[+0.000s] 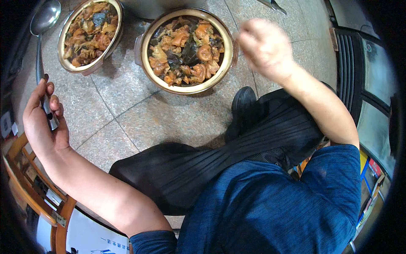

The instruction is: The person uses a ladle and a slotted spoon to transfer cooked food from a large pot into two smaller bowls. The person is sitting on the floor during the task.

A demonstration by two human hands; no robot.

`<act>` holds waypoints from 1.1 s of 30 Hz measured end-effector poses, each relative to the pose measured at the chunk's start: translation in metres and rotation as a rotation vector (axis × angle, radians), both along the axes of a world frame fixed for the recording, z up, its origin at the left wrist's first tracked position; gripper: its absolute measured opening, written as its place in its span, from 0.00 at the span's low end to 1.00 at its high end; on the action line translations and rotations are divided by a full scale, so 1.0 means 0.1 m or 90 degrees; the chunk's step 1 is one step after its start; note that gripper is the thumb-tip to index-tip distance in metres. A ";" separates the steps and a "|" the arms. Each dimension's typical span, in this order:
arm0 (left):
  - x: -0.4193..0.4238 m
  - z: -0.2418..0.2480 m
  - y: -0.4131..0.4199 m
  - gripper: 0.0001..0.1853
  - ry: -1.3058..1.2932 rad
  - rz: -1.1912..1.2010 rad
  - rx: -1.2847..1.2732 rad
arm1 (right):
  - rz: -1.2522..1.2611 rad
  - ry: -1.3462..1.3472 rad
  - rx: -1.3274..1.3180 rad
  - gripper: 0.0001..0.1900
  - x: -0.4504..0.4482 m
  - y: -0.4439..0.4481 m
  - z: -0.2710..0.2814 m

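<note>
My left hand (47, 117) grips the handle of a long metal ladle (47, 16), whose bowl is raised at the far left. Before me on the floor stands a clay pot (187, 89) with a pale glazed rim, filled with braised meat pieces (203, 52) and dark leafy bits in brown sauce. Blurred by motion, my right hand (263, 47) is beside that pot's right handle with its fingers curled. Whether it touches the pot or holds anything is hidden. To the left, a second clay pot (90, 68) holds similar food, with a dark squarish piece on top.
A large metal vessel (158, 4) stands behind the two pots on the stone-tiled floor (127, 104). At the top right lies part of a metal utensil (275, 5). Wooden chair parts (28, 190) and a white printed box (92, 231) are at the lower left. A glass-fronted cabinet (376, 70) lines the right.
</note>
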State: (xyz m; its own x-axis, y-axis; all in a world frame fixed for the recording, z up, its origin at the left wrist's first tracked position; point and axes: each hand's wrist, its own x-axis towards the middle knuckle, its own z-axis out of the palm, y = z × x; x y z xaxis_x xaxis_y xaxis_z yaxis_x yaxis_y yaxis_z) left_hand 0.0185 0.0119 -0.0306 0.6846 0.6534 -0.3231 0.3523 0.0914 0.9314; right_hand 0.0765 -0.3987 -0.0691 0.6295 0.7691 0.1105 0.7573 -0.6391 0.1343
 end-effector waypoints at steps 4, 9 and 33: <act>0.06 -0.02 0.08 0.06 0.008 -0.026 -0.038 | -0.336 0.503 0.028 0.08 -0.27 0.07 -0.62; 0.03 -0.05 0.09 0.08 -0.021 -0.035 -0.013 | -0.358 0.529 0.045 0.11 -0.25 0.19 -0.86; 0.03 -0.06 0.14 0.09 -0.033 -0.071 -0.024 | -0.467 0.562 0.176 0.08 -0.25 0.14 -0.93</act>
State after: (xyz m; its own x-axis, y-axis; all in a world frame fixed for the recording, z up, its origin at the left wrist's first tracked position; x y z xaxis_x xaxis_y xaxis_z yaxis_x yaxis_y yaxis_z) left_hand 0.0218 0.0262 -0.0364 0.7688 0.5605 -0.3080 0.3135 0.0895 0.9454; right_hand 0.0518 -0.3850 -0.1617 0.8527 0.2097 -0.4784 -0.0419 -0.8855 -0.4628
